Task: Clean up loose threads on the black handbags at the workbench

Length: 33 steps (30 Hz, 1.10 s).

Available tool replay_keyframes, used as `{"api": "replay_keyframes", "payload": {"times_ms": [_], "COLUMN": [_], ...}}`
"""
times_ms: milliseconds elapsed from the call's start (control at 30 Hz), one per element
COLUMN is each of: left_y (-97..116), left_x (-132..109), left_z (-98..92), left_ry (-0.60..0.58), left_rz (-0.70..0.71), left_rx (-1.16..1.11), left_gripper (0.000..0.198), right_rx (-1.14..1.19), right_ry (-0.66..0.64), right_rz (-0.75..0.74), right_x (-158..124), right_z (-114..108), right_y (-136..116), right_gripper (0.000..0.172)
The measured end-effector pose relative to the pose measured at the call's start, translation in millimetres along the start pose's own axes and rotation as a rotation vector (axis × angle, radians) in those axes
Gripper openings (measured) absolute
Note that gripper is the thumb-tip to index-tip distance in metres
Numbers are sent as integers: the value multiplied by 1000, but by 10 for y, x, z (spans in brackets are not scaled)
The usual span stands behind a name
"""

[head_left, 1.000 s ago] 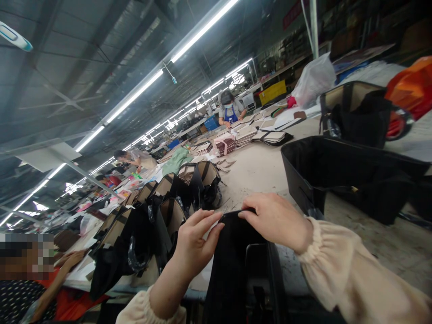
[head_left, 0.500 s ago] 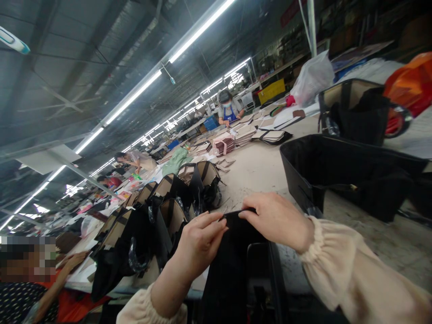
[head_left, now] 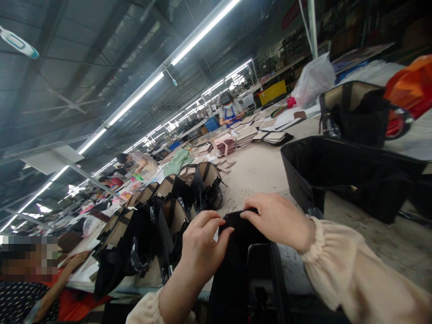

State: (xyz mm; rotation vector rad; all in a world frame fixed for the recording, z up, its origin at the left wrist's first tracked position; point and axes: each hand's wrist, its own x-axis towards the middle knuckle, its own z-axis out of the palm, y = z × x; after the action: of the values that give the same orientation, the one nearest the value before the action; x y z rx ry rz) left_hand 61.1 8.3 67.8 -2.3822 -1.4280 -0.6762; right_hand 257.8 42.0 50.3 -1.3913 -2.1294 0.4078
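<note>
A black bag point(head_left: 227, 274) in front of me has its upper edge between my two hands. My right hand point(head_left: 278, 220) is closed over that edge, thumb and fingers pinching it. My left hand point(head_left: 204, 243) is at the bag's left corner with thumb and index finger parted and a gap between them. Its fingertips are by the corner, and I cannot tell how firmly they touch. Below the right hand, the black bag's dark inner side and a rounded dark panel show; its lower part runs out of the picture.
Black bags with beige insides point(head_left: 172, 213) stand in a row at the left. A larger black bag point(head_left: 300, 180) and another black bag point(head_left: 354, 112) are on the right. Stacked panels point(head_left: 246, 135) lie farther along the table point(head_left: 258, 173). A co-worker's arm point(head_left: 56, 288) is at lower left.
My left thumb has parted from the index finger, opening a gap at the bag's corner. The right hand keeps its pinch in nearly the same place.
</note>
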Motion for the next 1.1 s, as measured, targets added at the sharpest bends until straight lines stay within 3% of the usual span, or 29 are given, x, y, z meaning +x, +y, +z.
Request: {"api": "replay_keyframes", "payload": {"times_ms": [467,900,1000,1100], "left_y": [32,52,56,63], "left_x": [42,40,37,43], "left_z": [48,52,69,83], "left_ry": [-48,-14,17,31], "left_rz": [-98,5,-18,-26], "left_rx": [-56,-155,-187,-235], "left_gripper": [7,12,11,10], "right_rx": [-9,-5,40,131], "right_ry": [20,25,84,109], "right_rz": [-10,-19,-83,-290], "right_x": [2,-27,-34,-30], "right_z": [21,-19,-10,-2], "right_y": [31,32,42,52], "right_gripper": [23,22,15,17]}}
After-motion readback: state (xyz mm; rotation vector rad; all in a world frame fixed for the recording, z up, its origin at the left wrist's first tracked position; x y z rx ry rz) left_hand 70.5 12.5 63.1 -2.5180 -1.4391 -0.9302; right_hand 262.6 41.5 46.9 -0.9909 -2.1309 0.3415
